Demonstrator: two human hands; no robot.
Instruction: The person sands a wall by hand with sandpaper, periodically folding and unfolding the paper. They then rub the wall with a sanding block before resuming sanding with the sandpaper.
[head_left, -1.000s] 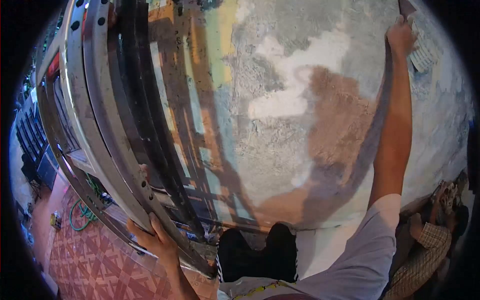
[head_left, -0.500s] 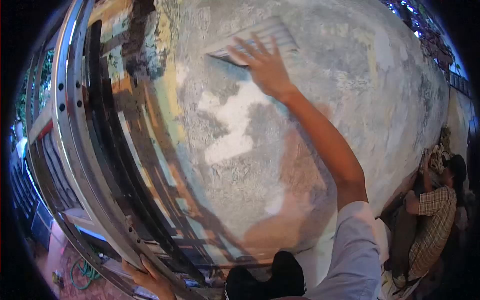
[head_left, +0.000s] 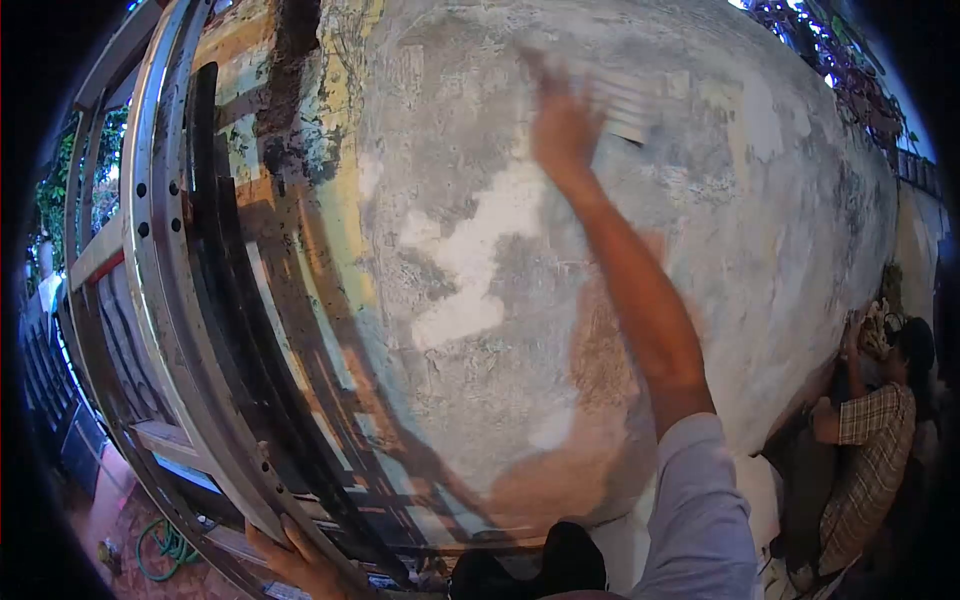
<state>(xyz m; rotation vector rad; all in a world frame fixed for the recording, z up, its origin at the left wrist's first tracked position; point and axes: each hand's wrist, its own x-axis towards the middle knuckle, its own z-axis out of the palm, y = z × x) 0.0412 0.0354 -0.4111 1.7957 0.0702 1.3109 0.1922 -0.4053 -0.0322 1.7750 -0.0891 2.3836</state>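
Note:
My right hand [head_left: 567, 122] is raised at the upper middle of the wall [head_left: 480, 400], smeared by motion. With it goes a flat, striped, sheet-like piece [head_left: 628, 108], blurred and showing just right of the fingers against the wall; its material cannot be made out. Below it, pale white patches mark the rough grey surface. At the lower left, my left hand [head_left: 295, 560] grips the rail of a metal ladder [head_left: 190, 385], with fingers over its edge. Part of that hand is cut off by the bottom of the view.
A co-worker in a checked shirt [head_left: 868, 470] crouches by the wall at the right. A dark upright bar [head_left: 225, 270] stands between the ladder and the wall. A green hose [head_left: 165, 550] lies coiled on the ground at lower left. My dark-clad knees [head_left: 530, 565] show below.
My right hand has swept with the striped sheet, which now lies to the right and lower on the wall. The view has tilted slightly. My left hand stays on the ladder.

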